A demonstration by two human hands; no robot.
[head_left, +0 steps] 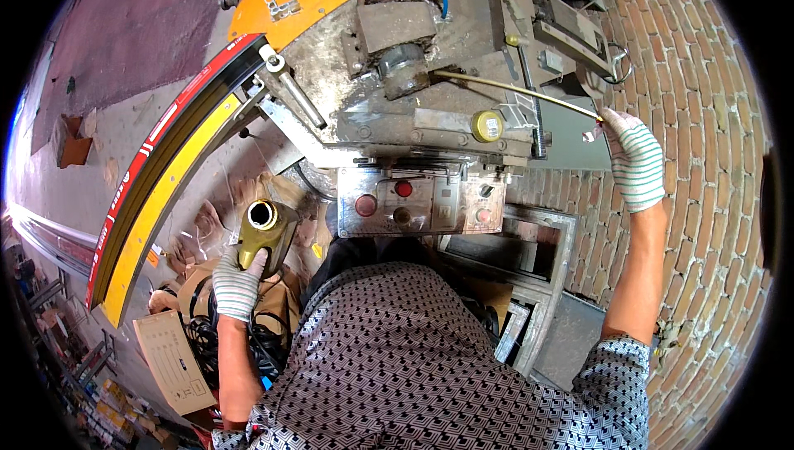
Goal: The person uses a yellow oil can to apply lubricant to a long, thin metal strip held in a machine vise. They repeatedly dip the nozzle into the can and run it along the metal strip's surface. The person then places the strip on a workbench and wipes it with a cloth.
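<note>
My left hand (240, 280), in a striped knit glove, is closed around an olive-gold plastic bottle (278, 239). The bottle's round mouth is uncapped and faces up. Out to the right, my gloved right hand (633, 152) pinches the end of a long thin yellowish rod (521, 91). The rod's far end reaches a dark greasy round metal part (404, 69) on the machine; what its tip is like I cannot make out. A yellow-gold round cap (487, 126) lies on the machine's metal bed (385, 123), between the rod and the control panel.
A control panel (422, 202) with red buttons fronts the machine. The long red and yellow rail (161, 193) curves along the left. Below my left hand lie a cardboard box (174, 363) and black cables (203, 326). A brick-patterned surface (703, 227) fills the right side, beside a metal frame (546, 284).
</note>
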